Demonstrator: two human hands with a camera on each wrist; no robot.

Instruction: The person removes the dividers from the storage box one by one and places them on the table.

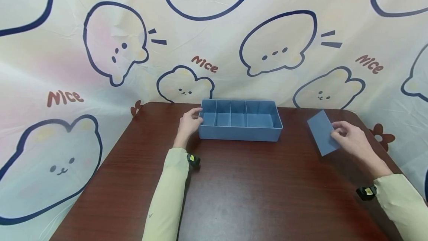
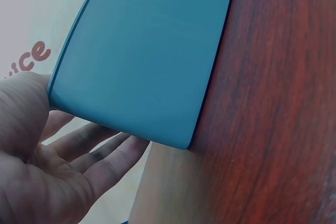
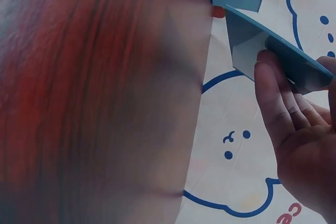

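A blue compartment box [image 1: 240,134] stands at the back middle of the table, its inside split by three upright dividers. At its left end is my left hand [image 1: 190,124], thumb and forefinger right at the rim. In the left wrist view, the fingers of the left hand [image 2: 63,166] extend loosely along the end wall, partly hidden by the box [image 2: 142,56]. My right hand [image 1: 349,138] pinches a thin, flat blue divider panel [image 1: 320,131] by its right side, off to the right of the box. The right wrist view shows the panel [image 3: 294,59] tilted, with fingers beneath it.
The brown wooden table [image 1: 234,189] ends close behind the box, at a hanging cloth [image 1: 227,47] printed with bears. The table's right edge runs near my right hand. Each wrist wears a small black device, such as the left one [image 1: 193,160].
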